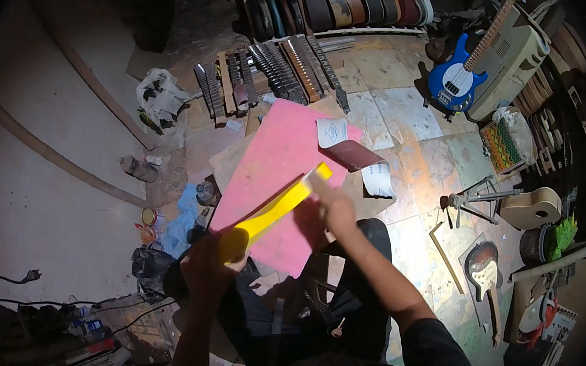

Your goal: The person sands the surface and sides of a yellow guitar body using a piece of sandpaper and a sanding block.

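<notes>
A long yellow piece shaped like a guitar neck (pixel 272 213) runs diagonally over a pink board (pixel 260 158). My left hand (pixel 213 267) grips its lower, wider end. My right hand (pixel 330 205) is blurred at the upper end, fingers bent round a small pale piece I cannot make out, against the yellow surface. Curled sheets of sandpaper, brown on one face and white on the other (pixel 350 153), lie at the board's upper right.
Rows of fretted necks (pixel 269 70) lie beyond the board, below standing guitar bodies (pixel 337 2). A blue bass (pixel 453 82), a metal stand (pixel 476 202) and a dark-rimmed guitar (pixel 484 271) are right. Tins (pixel 152 218), blue cloth (pixel 177 231) and a cable (pixel 9 300) are left.
</notes>
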A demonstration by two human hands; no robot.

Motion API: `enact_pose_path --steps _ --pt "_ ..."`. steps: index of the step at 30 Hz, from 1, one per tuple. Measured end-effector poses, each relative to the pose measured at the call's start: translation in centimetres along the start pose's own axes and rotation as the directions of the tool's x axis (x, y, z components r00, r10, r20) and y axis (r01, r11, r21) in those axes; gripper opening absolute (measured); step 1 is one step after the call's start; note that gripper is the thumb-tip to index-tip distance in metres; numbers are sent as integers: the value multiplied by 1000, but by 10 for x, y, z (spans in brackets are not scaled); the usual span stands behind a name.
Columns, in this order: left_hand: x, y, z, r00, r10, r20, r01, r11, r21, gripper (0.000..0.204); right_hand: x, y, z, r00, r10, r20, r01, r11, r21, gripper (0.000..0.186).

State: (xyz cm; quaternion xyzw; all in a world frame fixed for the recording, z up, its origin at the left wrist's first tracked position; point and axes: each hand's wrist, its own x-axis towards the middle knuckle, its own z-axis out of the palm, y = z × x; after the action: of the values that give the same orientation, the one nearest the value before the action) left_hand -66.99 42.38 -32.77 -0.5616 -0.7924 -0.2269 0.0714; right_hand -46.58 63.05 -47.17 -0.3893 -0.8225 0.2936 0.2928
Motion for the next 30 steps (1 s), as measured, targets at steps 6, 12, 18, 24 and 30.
enact_pose_path --steps 6,12,18,24,30 --pt "4 2 -1 1000 -1 -25 1 1000 -6 51 -23 -31 18 972 -235 -17 236 971 33 67" --pt "5 3 2 999 19 -38 -19 1000 -16 51 3 4 9 991 79 -108 -84 995 -44 66" --pt "-2 -4 2 1000 10 -6 -10 1000 17 51 3 -2 -2 991 38 129 -40 999 9 71" --pt "10 14 -1 998 -5 -58 1 998 -66 50 -28 -71 6 995 -4 103 -27 952 306 70" --pt "2 10 9 997 52 -65 -58 994 -89 46 -25 -69 -12 961 -132 242 -18 847 532 69"
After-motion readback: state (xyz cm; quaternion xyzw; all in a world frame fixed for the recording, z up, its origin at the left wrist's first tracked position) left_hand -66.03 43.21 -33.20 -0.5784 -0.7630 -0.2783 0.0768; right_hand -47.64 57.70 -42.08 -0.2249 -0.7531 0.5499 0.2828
